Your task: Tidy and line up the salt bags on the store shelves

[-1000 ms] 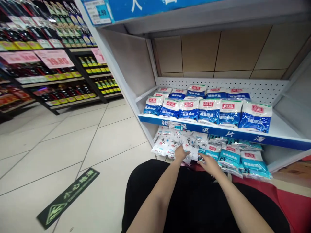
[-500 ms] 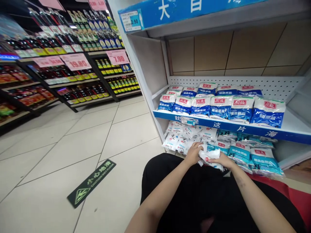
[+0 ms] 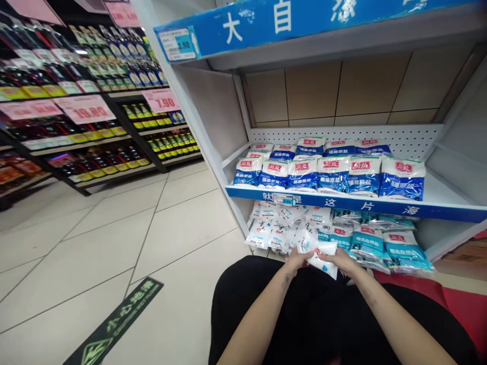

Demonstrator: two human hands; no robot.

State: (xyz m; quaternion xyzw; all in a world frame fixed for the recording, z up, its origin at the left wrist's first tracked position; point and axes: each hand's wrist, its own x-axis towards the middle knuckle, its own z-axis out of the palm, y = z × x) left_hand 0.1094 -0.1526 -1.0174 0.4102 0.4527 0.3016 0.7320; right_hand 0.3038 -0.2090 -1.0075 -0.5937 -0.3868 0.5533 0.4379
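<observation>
Between my hands is a white plastic bag of salt (image 3: 322,259) with small red and blue marks, held above my lap in front of the low shelf. My left hand (image 3: 297,259) grips its left side, fingers closed round the edge. At the right side my right hand (image 3: 342,260) pinches the same bag, thumb on top. Just beyond stand more white salt bags (image 3: 262,229) on the bottom shelf. To their right lie teal-and-white salt bags (image 3: 368,242) with red labels.
Blue-and-white salt bags (image 3: 330,175) fill the middle shelf, behind a blue front strip (image 3: 348,204). Above hangs an upper shelf edge (image 3: 254,23). Bottle shelves (image 3: 91,96) stand at the left. A dark floor sign (image 3: 117,322) lies on the tiles. Something red (image 3: 460,309) lies at the right.
My view has shifted to the right. The white bag has been turned and opened out flatter toward me, and my left hand has moved from over its top to its left side.
</observation>
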